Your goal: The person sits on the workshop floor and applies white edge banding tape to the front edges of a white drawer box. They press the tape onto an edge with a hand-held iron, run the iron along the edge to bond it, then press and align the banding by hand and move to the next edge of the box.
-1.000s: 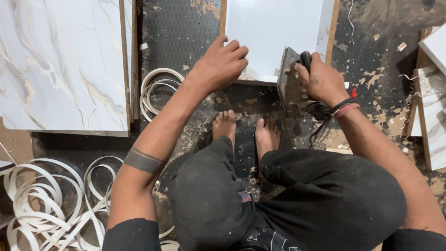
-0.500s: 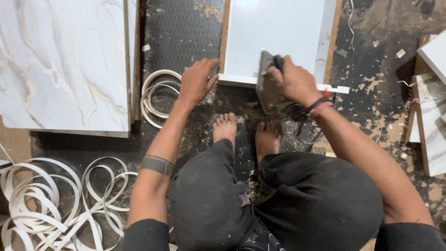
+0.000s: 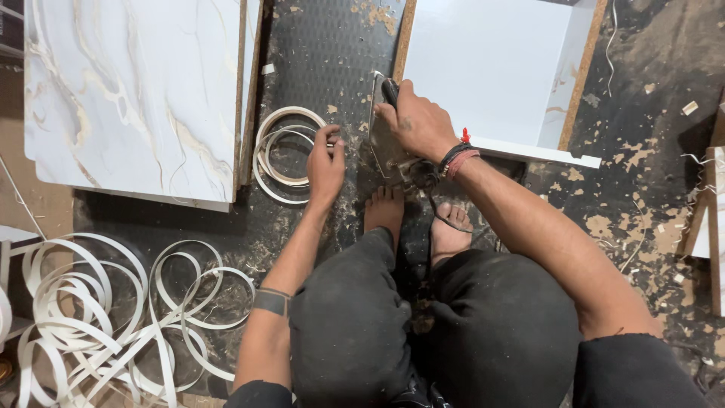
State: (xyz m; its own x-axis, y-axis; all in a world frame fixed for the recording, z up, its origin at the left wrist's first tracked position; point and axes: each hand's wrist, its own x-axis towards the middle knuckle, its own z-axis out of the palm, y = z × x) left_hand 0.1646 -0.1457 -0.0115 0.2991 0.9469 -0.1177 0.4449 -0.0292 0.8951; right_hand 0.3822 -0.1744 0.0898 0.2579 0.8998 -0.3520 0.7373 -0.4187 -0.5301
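My right hand grips the black handle of a small power tool whose metal base rests at the lower left corner of a white panel with brown raw edges. A black cord runs from the tool back past my bare feet. My left hand hovers over the dark floor, fingers loosely curled and holding nothing, right beside a small coil of white edge banding. I am squatting, knees in dark trousers at the bottom of the view.
A large marble-patterned board lies at the left. Loose loops of white edge banding pile at the lower left. Sawdust and wood chips litter the dark mat, and white board pieces stand at the right edge.
Both hands moved left. The right hand carried the tool from the panel's bottom edge to its lower left corner; the left hand came off the panel to beside the small coil.
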